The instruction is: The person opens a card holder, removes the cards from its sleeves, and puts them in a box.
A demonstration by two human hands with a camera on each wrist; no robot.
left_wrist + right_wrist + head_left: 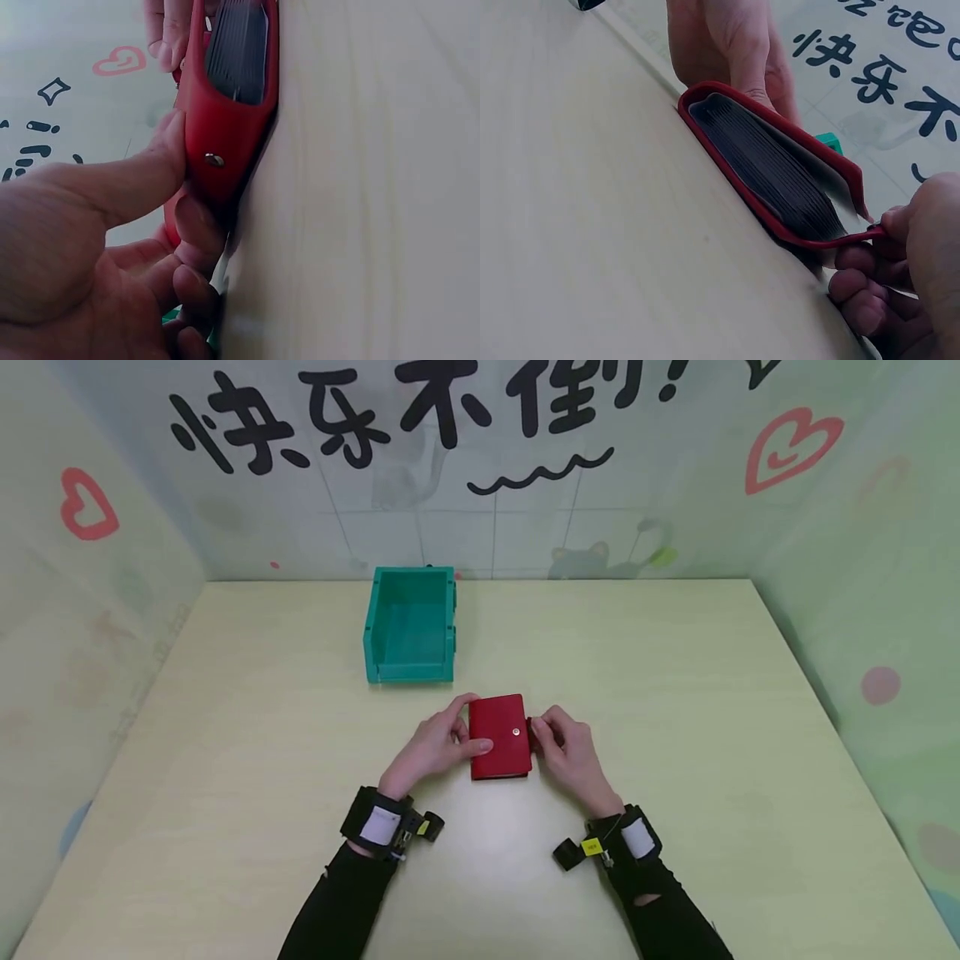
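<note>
A red card holder (495, 756) with a metal snap stud (516, 732) on its cover is between the two hands, low over the table. My left hand (435, 742) grips its spine side, thumb on top of the cover and fingers beneath. On the opposite side my right hand (572, 753) pinches the short red closing strap (855, 237) between thumb and fingers. That strap is unfastened and pulled outward from the cover's edge. From the right wrist view, a stack of dark card sleeves (761, 161) shows inside, with the top cover slightly raised.
Behind the hands, a teal plastic bin (411, 672) stands on the pale wooden table (262, 693). Printed backdrop walls (480, 539) close off the back and both sides. Each wrist carries a strapped camera (431, 827).
</note>
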